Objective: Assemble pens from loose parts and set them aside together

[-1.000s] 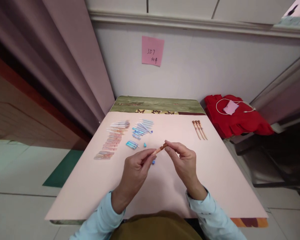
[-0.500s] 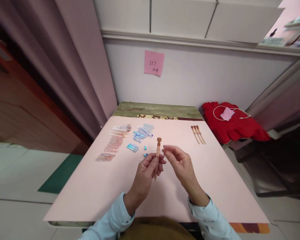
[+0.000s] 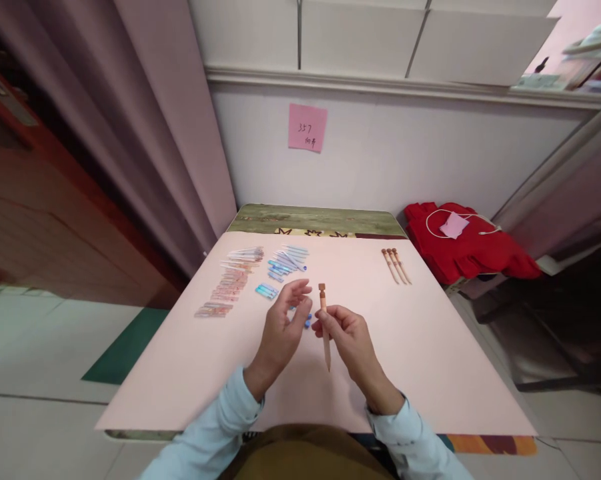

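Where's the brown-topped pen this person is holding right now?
In the head view, the brown-topped pen is below centre, gripped in the right hand over the table, just right of the open left hand.

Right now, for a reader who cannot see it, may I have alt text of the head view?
The right hand holds a brown-topped pen, tip down, over a pink table, with the left hand open beside it. Three similar pens lie at right; reddish pieces and blue pieces lie at left.
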### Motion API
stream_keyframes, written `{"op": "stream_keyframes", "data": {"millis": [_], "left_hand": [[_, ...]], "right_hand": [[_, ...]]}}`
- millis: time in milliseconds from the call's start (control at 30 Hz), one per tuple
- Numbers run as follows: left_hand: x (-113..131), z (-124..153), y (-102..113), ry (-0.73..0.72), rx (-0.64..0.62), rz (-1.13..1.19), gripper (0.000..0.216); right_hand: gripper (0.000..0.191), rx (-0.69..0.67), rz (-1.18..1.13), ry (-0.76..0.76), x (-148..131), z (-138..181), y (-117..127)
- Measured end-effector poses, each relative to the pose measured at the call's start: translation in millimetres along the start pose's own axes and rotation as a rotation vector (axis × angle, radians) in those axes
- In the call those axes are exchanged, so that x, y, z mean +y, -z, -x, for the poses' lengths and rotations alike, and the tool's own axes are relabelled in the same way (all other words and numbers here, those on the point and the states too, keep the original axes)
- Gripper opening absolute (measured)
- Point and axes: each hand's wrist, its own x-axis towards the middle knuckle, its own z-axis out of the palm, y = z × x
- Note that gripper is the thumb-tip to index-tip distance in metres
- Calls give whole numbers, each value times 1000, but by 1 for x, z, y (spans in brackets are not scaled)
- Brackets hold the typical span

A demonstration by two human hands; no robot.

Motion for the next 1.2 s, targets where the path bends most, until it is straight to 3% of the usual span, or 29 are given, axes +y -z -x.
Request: {"op": "stream_keyframes", "data": {"millis": [133, 367, 633, 1000, 1200], "left_hand": [[8, -7, -11, 109, -111, 154, 37], [7, -14, -15, 129, 60, 340, 36], [8, -16, -13, 122, 115, 327, 38], [4, -14, -16, 136, 106, 277, 38], [9, -15, -13, 162, 68, 304, 59]], "right_hand": [[31, -44, -38, 14, 0, 5, -6], [43, -10, 8, -61, 21, 20, -4], [34, 10, 84, 23, 22, 34, -11], [34, 12, 1, -20, 24, 38, -14], [35, 15, -19, -14, 22, 34, -12]]}}
